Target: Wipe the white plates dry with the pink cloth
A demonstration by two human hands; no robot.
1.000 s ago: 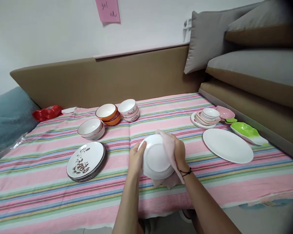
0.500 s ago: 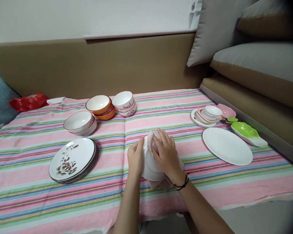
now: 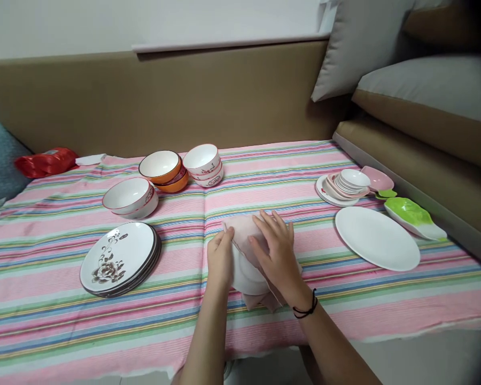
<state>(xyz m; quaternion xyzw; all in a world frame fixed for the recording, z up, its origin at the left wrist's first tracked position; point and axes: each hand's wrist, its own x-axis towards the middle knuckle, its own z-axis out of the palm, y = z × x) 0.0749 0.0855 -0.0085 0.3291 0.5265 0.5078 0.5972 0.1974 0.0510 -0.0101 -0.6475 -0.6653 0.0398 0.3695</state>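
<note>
Near the front of the striped cloth, a white plate [image 3: 246, 278] is tilted between my hands, partly covered by a pale pink wiping cloth [image 3: 242, 231]. My left hand [image 3: 220, 259] grips the plate's left edge, its thumb on top by the corner of the pink cloth. Across the upper right of the plate, my right hand [image 3: 276, 248] lies on the pink cloth with fingers spread. More of that cloth hangs below the plate. The plate's right side is hidden under cloth and hand.
Flower-patterned plates [image 3: 120, 259] are stacked at left. Behind them stand white bowls [image 3: 130, 198], orange bowls [image 3: 160, 167] and more white bowls [image 3: 202, 159]. At right lie an oval platter [image 3: 377, 238], a green leaf-shaped dish [image 3: 412, 214] and stacked small dishes [image 3: 353, 179]. Cushions [image 3: 425, 91] rise behind.
My right hand's fingers have spread, and the bunched pink cloth now lies flatter across the plate's top, reaching my left thumb. My left hand keeps its grip. The view has shifted slightly.
</note>
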